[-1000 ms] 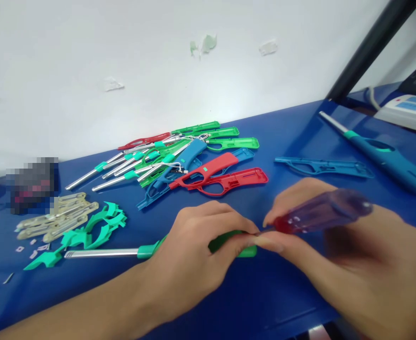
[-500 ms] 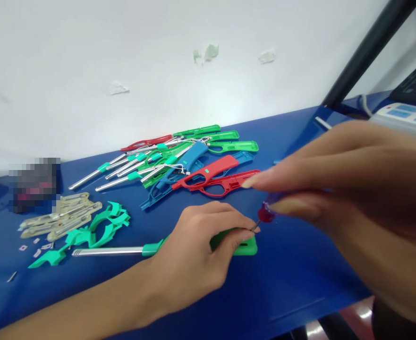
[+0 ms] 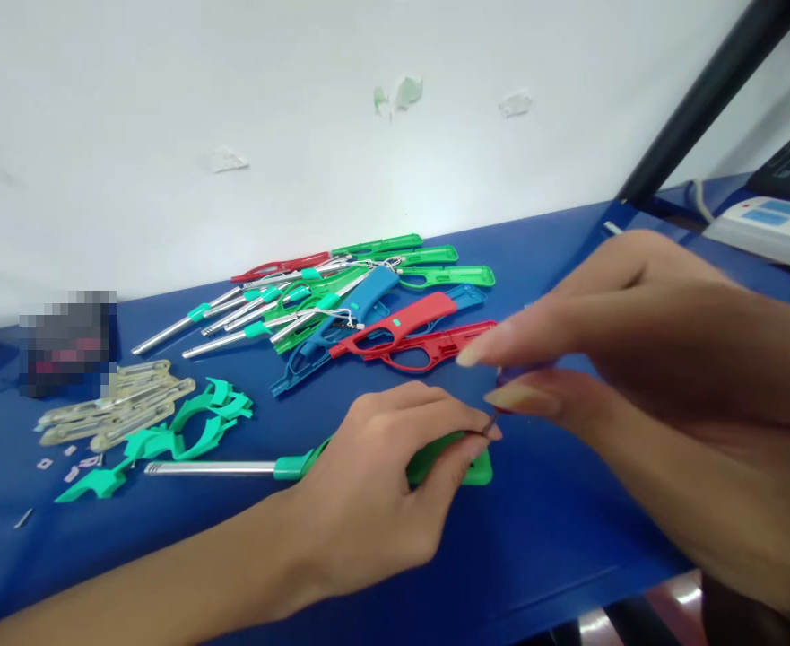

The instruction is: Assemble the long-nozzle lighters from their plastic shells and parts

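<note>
Screwdriver (image 3: 493, 421) pinched in right fingers (image 3: 533, 334), tip down-left at handle end of green lighter (image 3: 482, 468); left fingers (image 3: 445, 414), nearer, grip lighter, long axis left-right.

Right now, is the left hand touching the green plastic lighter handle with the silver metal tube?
Touching. The head view shows the left hand wrapped over the green handle, hiding its middle part.
</note>
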